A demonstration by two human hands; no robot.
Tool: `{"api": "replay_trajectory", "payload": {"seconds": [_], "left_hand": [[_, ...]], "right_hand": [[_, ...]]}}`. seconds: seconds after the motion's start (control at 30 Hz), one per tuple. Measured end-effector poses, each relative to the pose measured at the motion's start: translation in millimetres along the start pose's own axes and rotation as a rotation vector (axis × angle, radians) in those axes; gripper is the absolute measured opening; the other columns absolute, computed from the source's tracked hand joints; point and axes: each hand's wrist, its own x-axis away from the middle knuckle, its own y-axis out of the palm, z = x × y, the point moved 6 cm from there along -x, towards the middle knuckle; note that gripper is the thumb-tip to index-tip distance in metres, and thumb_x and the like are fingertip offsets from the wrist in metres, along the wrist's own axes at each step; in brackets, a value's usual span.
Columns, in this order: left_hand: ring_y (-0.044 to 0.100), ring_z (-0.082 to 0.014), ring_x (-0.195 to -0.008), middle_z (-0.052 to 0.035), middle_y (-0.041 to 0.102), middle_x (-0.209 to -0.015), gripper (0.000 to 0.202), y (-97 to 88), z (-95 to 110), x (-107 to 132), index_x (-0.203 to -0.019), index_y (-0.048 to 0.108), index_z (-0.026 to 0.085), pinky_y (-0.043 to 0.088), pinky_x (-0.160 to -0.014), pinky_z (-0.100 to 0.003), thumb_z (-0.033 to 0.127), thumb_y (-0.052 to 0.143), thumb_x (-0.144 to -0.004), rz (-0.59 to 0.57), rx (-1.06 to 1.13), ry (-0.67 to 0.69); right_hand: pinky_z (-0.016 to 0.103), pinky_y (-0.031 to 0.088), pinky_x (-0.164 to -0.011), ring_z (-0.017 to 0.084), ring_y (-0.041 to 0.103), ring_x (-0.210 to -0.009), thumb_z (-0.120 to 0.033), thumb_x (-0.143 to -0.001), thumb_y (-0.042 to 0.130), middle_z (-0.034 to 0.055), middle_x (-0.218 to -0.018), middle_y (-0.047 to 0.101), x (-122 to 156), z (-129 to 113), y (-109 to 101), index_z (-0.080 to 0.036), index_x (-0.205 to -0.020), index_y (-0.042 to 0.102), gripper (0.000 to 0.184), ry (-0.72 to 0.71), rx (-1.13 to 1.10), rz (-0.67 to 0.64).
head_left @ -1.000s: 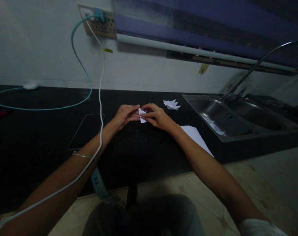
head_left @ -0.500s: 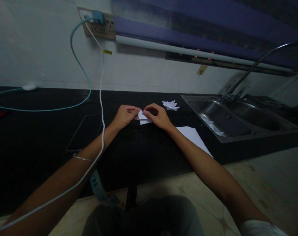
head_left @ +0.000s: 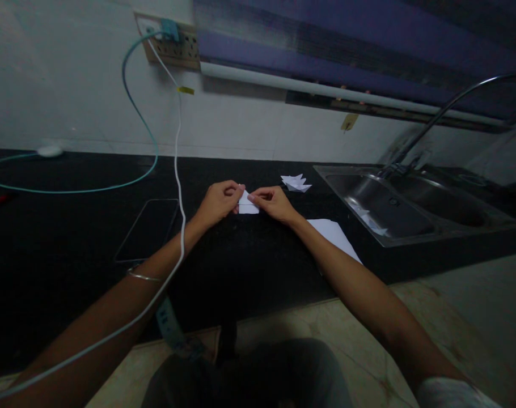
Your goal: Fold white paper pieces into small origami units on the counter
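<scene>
A small folded piece of white paper (head_left: pixel 248 207) is held between my two hands just above the black countertop, with a pointed top and a straight lower flap. My left hand (head_left: pixel 219 198) pinches its left edge between thumb and fingers. On the opposite side, my right hand (head_left: pixel 275 203) grips the right edge, thumb near the slanted fold. Several folded white paper pieces (head_left: pixel 296 183) lie in a cluster beyond my right hand. A stack of white sheets (head_left: pixel 334 238) sits partly hidden under my right forearm.
A steel double sink (head_left: pixel 394 215) with a curved faucet (head_left: pixel 436 116) is at the right, with more folded paper (head_left: pixel 368 220) along its near rim. By my left forearm lies a dark phone (head_left: pixel 147 229). A white cable (head_left: pixel 179 187) crosses over that arm from the wall socket (head_left: pixel 173 48).
My right hand has shifted slightly down and outward along the paper. The paper's triangular top and lower flap now show more fully. My left hand has barely moved.
</scene>
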Motion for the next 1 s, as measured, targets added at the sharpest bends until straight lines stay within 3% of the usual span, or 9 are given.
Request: {"api": "replay_trajectory", "payload": {"seconds": [0.13, 0.3, 0.53, 0.77, 1.0], "left_hand": [[0.052, -0.0121, -0.043, -0.001, 0.059, -0.052, 0.032, 13.0, -6, 3, -0.078, 0.067, 0.018, 0.035, -0.041, -0.022, 0.045, 0.055, -0.091, -0.192, 0.007, -0.052], [0.052, -0.0121, -0.045, -0.0001, 0.058, -0.055, 0.035, 16.5, -5, 4, -0.081, 0.066, 0.019, 0.036, -0.043, -0.022, 0.047, 0.05, -0.094, -0.246, 0.043, -0.055], [0.04, -0.0103, -0.04, 0.0026, 0.045, -0.043, 0.053, 12.4, -2, 2, -0.051, 0.05, 0.02, 0.028, -0.042, -0.023, 0.047, 0.044, -0.095, -0.161, -0.086, 0.019], [0.037, -0.0097, -0.037, 0.0023, 0.041, -0.04, 0.054, 3.2, -1, -1, -0.045, 0.045, 0.02, 0.022, -0.039, -0.024, 0.041, 0.043, -0.095, -0.012, -0.077, -0.035], [0.038, -0.0084, -0.037, 0.0023, 0.044, -0.043, 0.054, 15.0, -4, 3, -0.05, 0.048, 0.019, 0.024, -0.038, -0.023, 0.045, 0.04, -0.097, -0.248, -0.188, -0.035]], "right_hand": [[0.024, 0.038, -0.056, 0.011, 0.051, -0.063, -0.054, -0.081, 0.065, 0.0015, -0.071, 0.064, 0, -2, 2, -0.016, -0.08, 0.071, 0.039, -0.023, -0.017, -0.011], [0.025, 0.041, -0.059, 0.012, 0.054, -0.066, -0.054, -0.075, 0.07, 0.0027, -0.075, 0.066, 1, -3, 1, -0.016, -0.08, 0.071, 0.038, -0.001, -0.059, -0.003], [0.024, 0.039, -0.056, 0.01, 0.05, -0.06, -0.052, -0.074, 0.072, -0.0004, -0.065, 0.062, 3, -5, 4, -0.017, -0.079, 0.072, 0.035, -0.005, -0.036, -0.072], [0.027, 0.049, -0.066, 0.013, 0.061, -0.068, -0.048, -0.074, 0.073, 0.0031, -0.079, 0.07, 5, -5, 12, -0.019, -0.092, 0.073, 0.035, 0.051, -0.169, -0.177], [0.027, 0.052, -0.063, 0.013, 0.062, -0.063, -0.046, -0.075, 0.073, 0.0029, -0.075, 0.071, 5, 4, 8, -0.019, -0.087, 0.076, 0.03, 0.125, -0.205, -0.126]]}}
